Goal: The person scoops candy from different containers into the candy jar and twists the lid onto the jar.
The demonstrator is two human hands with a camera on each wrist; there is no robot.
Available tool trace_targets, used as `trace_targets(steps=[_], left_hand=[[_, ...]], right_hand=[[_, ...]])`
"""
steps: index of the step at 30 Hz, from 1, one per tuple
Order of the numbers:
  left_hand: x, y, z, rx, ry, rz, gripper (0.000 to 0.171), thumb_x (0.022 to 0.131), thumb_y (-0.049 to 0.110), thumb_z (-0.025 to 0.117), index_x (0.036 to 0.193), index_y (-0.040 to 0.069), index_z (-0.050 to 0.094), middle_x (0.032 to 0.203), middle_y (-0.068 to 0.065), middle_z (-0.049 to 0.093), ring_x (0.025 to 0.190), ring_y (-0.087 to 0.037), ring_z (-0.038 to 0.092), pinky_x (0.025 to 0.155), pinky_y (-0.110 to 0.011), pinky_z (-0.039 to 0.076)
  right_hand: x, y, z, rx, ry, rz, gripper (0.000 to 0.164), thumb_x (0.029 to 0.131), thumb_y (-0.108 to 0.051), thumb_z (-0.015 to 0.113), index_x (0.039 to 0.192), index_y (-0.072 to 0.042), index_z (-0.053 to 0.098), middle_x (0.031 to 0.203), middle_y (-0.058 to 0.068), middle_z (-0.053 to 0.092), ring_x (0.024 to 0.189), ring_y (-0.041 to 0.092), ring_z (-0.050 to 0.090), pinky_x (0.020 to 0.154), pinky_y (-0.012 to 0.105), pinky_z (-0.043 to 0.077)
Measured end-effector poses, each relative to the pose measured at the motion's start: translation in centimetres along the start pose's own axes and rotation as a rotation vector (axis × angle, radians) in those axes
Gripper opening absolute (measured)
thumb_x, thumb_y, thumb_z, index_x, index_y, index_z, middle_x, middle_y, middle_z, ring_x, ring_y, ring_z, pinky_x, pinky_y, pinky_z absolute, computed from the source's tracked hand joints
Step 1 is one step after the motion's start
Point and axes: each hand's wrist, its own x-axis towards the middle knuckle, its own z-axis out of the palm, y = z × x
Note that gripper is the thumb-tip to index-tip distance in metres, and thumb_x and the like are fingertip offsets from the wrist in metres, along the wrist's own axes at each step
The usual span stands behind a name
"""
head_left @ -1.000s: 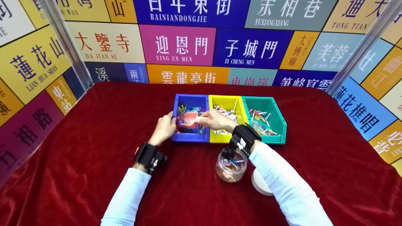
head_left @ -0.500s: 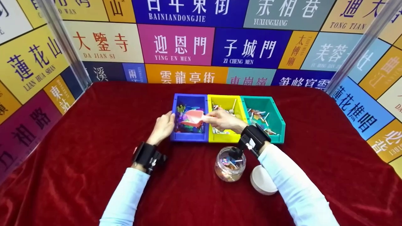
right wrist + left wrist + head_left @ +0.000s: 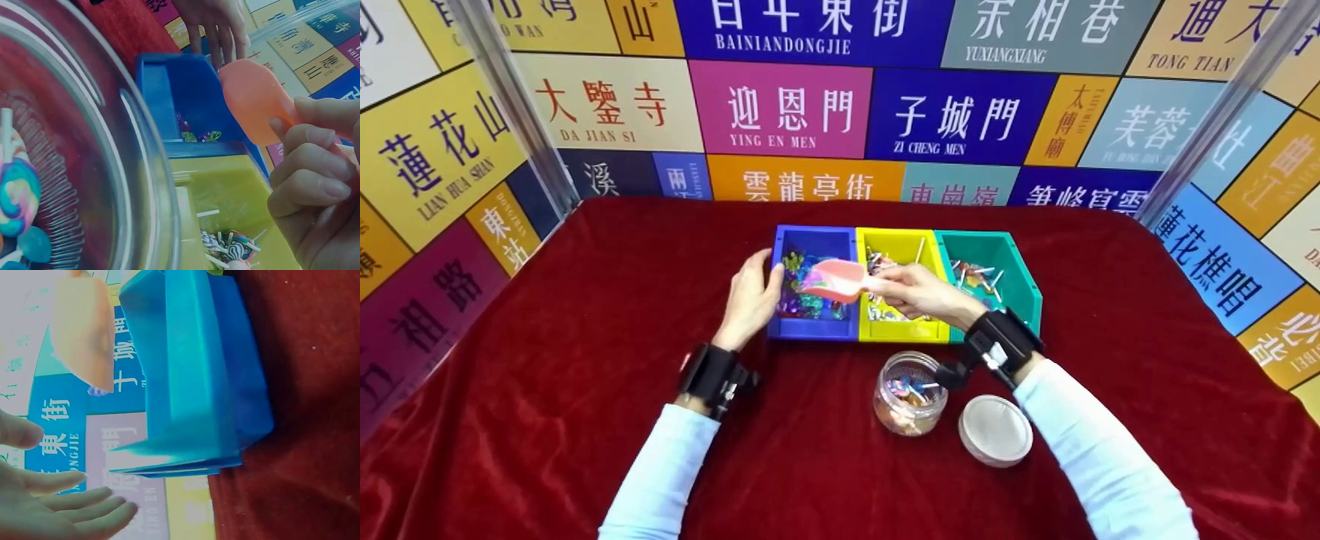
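My right hand (image 3: 926, 291) grips the handle of a pink scoop (image 3: 844, 285), raised above the blue bin (image 3: 817, 328). Something shiny and purple shows at the scoop's front end. Wrapped candies (image 3: 810, 306) in purple, teal and green lie in that bin. At the bin's left side is my left hand (image 3: 751, 296); the left wrist view has its fingers (image 3: 90, 500) extended and holding nothing. From the right wrist camera, thumb and curled fingers close round the handle of the scoop (image 3: 253, 95).
A yellow bin (image 3: 900, 331) and a green bin (image 3: 1024, 292), both with lollipops, adjoin the blue one. In front stands an uncovered clear jar (image 3: 911, 420) partly filled with candy, a round white lid (image 3: 996, 431) beside it. Red cloth (image 3: 810, 465) covers the table.
The scoop has come up out of the blue bin's candy and moved right with my right hand. My left hand's fingers have spread at the bin's side. The lid is now fully visible.
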Motion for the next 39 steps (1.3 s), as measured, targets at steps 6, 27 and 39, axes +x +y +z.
trace_targets(steps=[6, 27, 39], left_hand=[[-0.3, 0.7, 0.3, -0.062, 0.111, 0.199, 0.028, 0.082, 0.004, 0.056, 0.107, -0.008, 0.057, 0.114, -0.024, 0.055, 0.11, -0.032, 0.05, 0.097, -0.037, 0.037], [-3.4, 3.5, 3.3, -0.192, -0.405, 0.359, 0.035, 0.087, 0.013, 0.056, 0.114, -0.008, 0.049, 0.109, -0.024, 0.057, 0.102, -0.032, 0.055, 0.086, -0.04, 0.046], [-4.7, 4.0, 4.1, -0.257, -0.748, 0.32, 0.069, 0.075, 0.029, 0.071, 0.13, 0.001, 0.04, 0.124, -0.012, 0.052, 0.112, -0.024, 0.05, 0.088, -0.035, 0.046]], right_hand=[[-1.9, 0.2, -0.6, 0.043, 0.076, 0.0, 0.033, 0.09, -0.03, 0.049, 0.103, 0.0, 0.058, 0.057, -0.002, 0.025, 0.044, 0.009, 0.022, 0.041, 0.02, 0.015], [-9.2, 3.8, -3.2, -0.002, 0.139, -0.067, 0.032, 0.091, -0.018, 0.05, 0.063, -0.004, 0.049, 0.048, 0.0, 0.022, 0.041, 0.01, 0.018, 0.039, 0.022, 0.013], [-11.2, 3.6, -3.1, -0.11, 0.127, -0.118, 0.023, 0.09, -0.009, 0.05, 0.076, 0.008, 0.057, 0.048, 0.008, 0.025, 0.039, 0.011, 0.023, 0.035, 0.025, 0.016]])
